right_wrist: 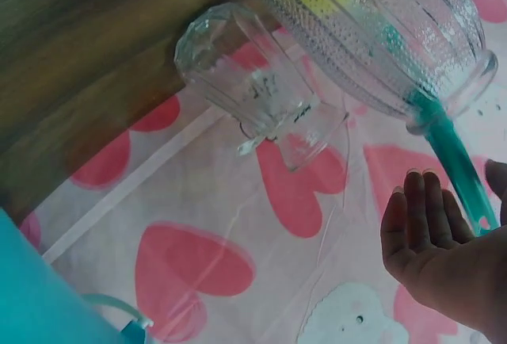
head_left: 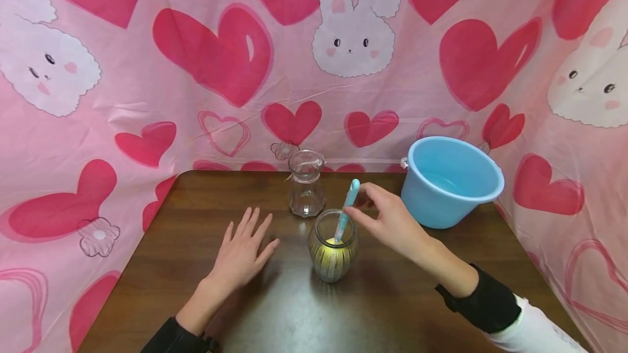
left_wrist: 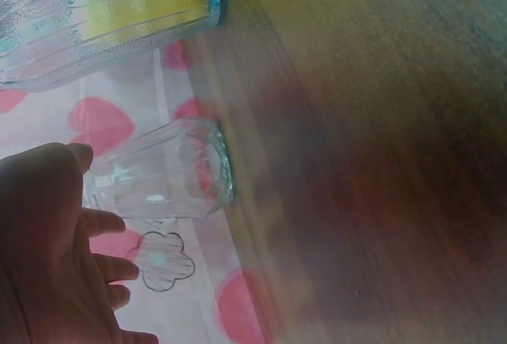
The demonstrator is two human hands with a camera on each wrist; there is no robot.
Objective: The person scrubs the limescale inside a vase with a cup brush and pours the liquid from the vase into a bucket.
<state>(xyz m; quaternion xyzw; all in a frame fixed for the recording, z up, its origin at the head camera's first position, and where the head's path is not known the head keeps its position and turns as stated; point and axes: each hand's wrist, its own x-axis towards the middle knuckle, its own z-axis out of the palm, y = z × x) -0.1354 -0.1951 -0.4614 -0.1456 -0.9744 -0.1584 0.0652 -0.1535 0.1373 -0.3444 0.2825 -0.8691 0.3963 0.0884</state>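
A ribbed glass jar (head_left: 332,266) stands upright on the wooden table. Inside it is a sponge brush, whose yellow head (head_left: 336,243) sits in the jar's body and whose turquoise handle (head_left: 349,196) leans out over the rim. My right hand (head_left: 392,217) holds that handle near its top end, between thumb and fingers. In the right wrist view the handle (right_wrist: 455,158) passes between the fingers and thumb. My left hand (head_left: 240,257), fingers straight and spread, is over the table left of the jar, holding nothing.
A clear glass vase (head_left: 307,195) with a narrow neck and a tie round it stands just behind the jar. At the back right is a light blue bucket (head_left: 436,200). A pink heart-patterned cloth (head_left: 289,86) hangs behind the table's far edge.
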